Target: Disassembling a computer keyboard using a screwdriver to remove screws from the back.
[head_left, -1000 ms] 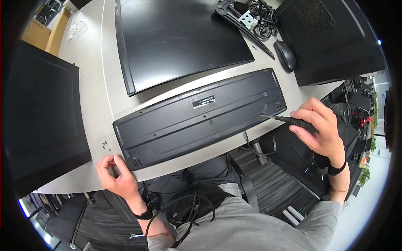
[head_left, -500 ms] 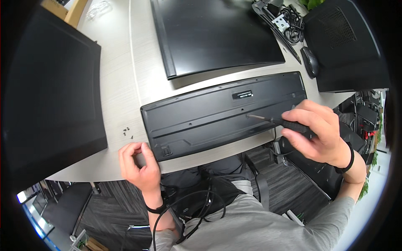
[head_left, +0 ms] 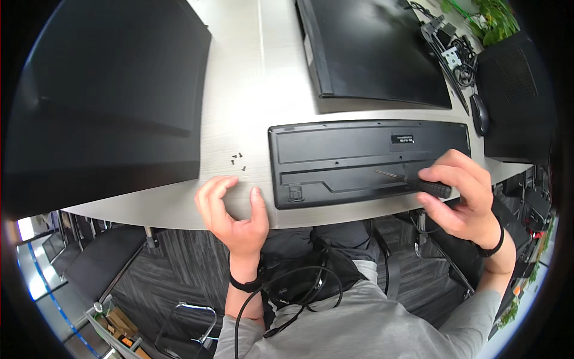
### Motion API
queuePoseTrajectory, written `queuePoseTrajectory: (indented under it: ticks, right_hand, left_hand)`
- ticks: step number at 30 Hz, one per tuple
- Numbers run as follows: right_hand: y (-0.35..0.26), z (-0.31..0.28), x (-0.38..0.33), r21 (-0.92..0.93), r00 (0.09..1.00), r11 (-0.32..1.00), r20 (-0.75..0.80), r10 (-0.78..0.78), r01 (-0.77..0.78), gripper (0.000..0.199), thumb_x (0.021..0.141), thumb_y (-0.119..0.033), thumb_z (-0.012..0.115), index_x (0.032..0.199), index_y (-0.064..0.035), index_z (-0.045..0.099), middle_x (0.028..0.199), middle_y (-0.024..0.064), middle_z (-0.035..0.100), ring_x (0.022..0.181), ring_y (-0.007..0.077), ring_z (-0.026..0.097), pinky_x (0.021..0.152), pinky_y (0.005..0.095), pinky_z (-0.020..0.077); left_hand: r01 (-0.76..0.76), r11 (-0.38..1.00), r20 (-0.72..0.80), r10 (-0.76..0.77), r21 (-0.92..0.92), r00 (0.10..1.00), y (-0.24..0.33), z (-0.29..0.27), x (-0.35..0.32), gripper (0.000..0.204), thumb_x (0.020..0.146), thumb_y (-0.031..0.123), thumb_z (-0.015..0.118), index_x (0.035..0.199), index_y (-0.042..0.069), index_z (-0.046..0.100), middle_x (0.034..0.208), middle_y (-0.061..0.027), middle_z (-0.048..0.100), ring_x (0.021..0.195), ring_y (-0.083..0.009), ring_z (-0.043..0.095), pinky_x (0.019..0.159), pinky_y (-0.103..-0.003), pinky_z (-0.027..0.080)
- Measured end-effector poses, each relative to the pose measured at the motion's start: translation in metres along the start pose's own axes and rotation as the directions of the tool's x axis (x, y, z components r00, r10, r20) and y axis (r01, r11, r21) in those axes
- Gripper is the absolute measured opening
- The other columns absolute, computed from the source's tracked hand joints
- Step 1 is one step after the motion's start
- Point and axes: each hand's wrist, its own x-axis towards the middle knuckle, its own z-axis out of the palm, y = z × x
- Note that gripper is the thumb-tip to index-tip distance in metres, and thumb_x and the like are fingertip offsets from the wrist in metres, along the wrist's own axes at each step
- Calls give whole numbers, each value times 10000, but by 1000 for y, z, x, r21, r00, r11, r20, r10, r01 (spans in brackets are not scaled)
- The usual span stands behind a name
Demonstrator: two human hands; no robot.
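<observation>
A black keyboard (head_left: 359, 152) lies face down along the front of the table, its underside with a small label and screw holes showing. Over its right part my right hand (head_left: 460, 194) grips a screwdriver (head_left: 431, 186) by the dark handle, the thin shaft pointing left above the keyboard's back. My left hand (head_left: 236, 212) is at the table's front edge, left of the keyboard, thumb and fingers apart with nothing between them. Just beyond its fingertips lie several small dark screws (head_left: 238, 160) on the tabletop.
A large black panel or case (head_left: 113, 107) stands at the left. Behind the keyboard lies a flat black screen (head_left: 376, 54). To the right are a mouse (head_left: 479, 115), bundled cables (head_left: 465, 63), another black case (head_left: 517, 102) and a green plant (head_left: 496, 24).
The whole view has turned toward the left, so the table things sit further right. My left hand has spread its thumb and fingers apart. The screwdriver stays in my right hand.
</observation>
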Motion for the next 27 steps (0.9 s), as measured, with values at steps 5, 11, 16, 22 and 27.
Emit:
queuePoseTrajectory:
  ticks: [5,11,16,22,27]
  right_hand:
    - [0,-5,6,77,989,991,-93,116,-109,263,795,2,834,1036,44,739,857,120,710,733,223,651,673,321,486]
    - [11,38,28,158,979,987,-203,15,18,261,790,9,864,1022,32,745,804,85,672,664,173,611,586,281,454]
    - [9,79,30,242,945,968,-327,17,67,265,791,16,866,1025,32,745,804,96,685,664,176,614,601,282,465]
    - [2,90,14,346,935,938,-342,91,35,277,791,-6,882,1034,26,753,837,114,719,711,201,663,645,291,506]
    - [-2,88,2,313,944,949,-321,75,31,296,800,-33,896,1055,15,754,844,112,729,675,218,675,598,316,529]
  left_hand:
    - [51,999,127,-51,9,991,-4,-5,6,348,803,-10,773,1135,31,678,1180,-135,632,1124,-301,604,956,-402,496]
    - [34,999,137,-33,-9,990,-2,4,0,236,824,-43,755,1044,30,708,1079,-115,674,1013,-277,645,869,-373,521]
    - [21,1000,83,-21,9,996,1,6,-1,193,848,-53,758,1021,23,715,1028,-110,689,966,-274,657,835,-363,527]
    - [43,997,107,-36,-60,994,1,7,-3,146,889,-28,771,1017,13,715,1028,-108,693,936,-242,669,803,-341,540]
    - [83,995,140,-76,-46,987,7,7,-3,62,953,-5,735,1007,-6,705,1020,-112,690,903,-223,664,812,-325,552]
